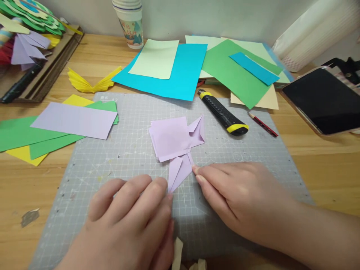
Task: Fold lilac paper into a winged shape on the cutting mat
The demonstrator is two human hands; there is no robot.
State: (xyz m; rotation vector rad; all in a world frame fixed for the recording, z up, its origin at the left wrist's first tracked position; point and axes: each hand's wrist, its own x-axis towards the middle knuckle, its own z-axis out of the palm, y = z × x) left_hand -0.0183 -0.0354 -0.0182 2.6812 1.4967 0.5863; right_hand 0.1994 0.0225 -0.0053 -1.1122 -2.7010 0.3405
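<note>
A small folded lilac paper piece (179, 170) lies on the grey cutting mat (132, 123). My left hand (132, 221) has its fingers pressed together at the piece's lower tip. My right hand (242, 198) lies flat on the mat, its fingertips touching the piece's right edge. Just behind the piece lies a stack of lilac paper squares (170, 137) with a folded lilac piece (198, 131) at its right side.
A black and yellow utility knife (223, 114) and a red pencil (263, 124) lie on the mat's far right. Coloured paper sheets (180, 71) cover the back and left of the wooden table. A phone (323, 99) stands at right, paper cups (131, 22) at the back.
</note>
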